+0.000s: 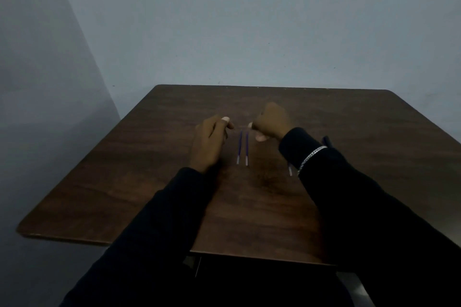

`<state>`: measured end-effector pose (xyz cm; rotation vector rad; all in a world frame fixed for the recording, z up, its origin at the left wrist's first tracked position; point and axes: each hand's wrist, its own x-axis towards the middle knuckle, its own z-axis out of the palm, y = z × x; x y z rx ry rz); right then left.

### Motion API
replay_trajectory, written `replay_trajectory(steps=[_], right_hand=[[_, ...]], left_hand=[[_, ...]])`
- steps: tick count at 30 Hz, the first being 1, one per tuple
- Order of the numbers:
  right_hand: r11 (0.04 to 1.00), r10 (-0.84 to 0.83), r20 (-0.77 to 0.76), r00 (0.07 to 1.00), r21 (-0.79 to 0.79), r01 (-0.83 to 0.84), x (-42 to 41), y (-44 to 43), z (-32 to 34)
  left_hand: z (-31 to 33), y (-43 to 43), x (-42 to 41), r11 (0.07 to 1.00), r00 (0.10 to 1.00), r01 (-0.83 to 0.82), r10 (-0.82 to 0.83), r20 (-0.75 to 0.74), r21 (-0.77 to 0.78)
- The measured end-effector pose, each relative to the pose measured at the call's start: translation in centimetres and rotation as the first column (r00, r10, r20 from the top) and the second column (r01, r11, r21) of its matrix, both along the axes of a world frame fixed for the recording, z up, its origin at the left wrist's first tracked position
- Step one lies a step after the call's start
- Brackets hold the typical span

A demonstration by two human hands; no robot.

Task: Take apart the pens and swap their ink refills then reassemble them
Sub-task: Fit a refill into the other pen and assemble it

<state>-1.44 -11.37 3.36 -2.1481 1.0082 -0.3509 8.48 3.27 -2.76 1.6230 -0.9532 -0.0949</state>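
Two thin blue ink refills (240,147) (246,148) lie side by side on the brown table (154,182), pale ends towards me. My left hand (212,142) sits just left of them, thumb and forefinger pinched. My right hand (272,122) is curled into a fist just right of them. A faint clear pen barrel (241,127) seems to span between the two sets of fingertips above the refills' far ends; the dim light makes it hard to see. A third refill (290,170) pokes out from under my right wrist.
A small dark blue piece (326,141), perhaps a pen cap, lies behind my right sleeve. A silver bracelet (310,157) is on my right wrist. The table stands against a grey wall, with a corner on the left.
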Motion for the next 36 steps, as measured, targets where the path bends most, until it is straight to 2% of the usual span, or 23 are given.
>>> replay_trajectory(steps=[4, 8, 11, 17, 24, 28, 30, 33, 36], right_hand=[[0.995, 0.015, -0.095, 0.995, -0.099, -0.024, -3.0, -0.8, 3.0], [0.975, 0.014, -0.312, 0.95, -0.206, -0.082, -5.0, -0.3, 3.9], [0.982, 0.03, -0.426, 0.904, -0.155, -0.105, -5.6, 0.8, 2.8], [0.99, 0.031, -0.414, 0.91, -0.112, -0.085, -5.3, 1.2, 1.3], [0.97, -0.017, -0.45, 0.893, -0.223, -0.094, -4.5, 1.1, -0.2], [0.975, -0.01, -0.365, 0.931, -0.208, -0.072, -4.8, 0.2, -0.7], [0.988, 0.002, -0.246, 0.969, -0.147, -0.039, -5.4, -0.5, -0.3], [0.997, 0.003, 0.148, 0.989, 0.082, -0.016, -6.8, -1.4, 0.3], [0.96, 0.009, 0.503, 0.864, 0.238, -0.148, -8.0, -1.9, 0.4]], left_hand=[[0.0, -0.2, -0.4, 0.999, 0.999, 0.035, -0.036, 0.026, 0.018], [0.1, -0.1, -0.9, 0.998, 0.992, 0.059, -0.059, 0.115, 0.003], [0.3, 0.1, -1.4, 0.995, 0.98, 0.091, -0.095, 0.175, 0.027], [0.8, 0.4, -2.5, 0.991, 0.946, 0.122, -0.13, 0.296, 0.047], [1.1, 0.3, -2.9, 0.988, 0.926, 0.139, -0.154, 0.345, 0.07], [1.3, 0.3, -3.1, 0.988, 0.921, 0.132, -0.152, 0.36, 0.079], [1.4, 0.4, -3.4, 0.989, 0.917, 0.131, -0.15, 0.369, 0.075], [1.7, 0.5, -3.7, 0.986, 0.915, 0.149, -0.167, 0.367, 0.078], [1.9, 0.5, -4.0, 0.975, 0.915, 0.184, -0.216, 0.341, 0.124]])
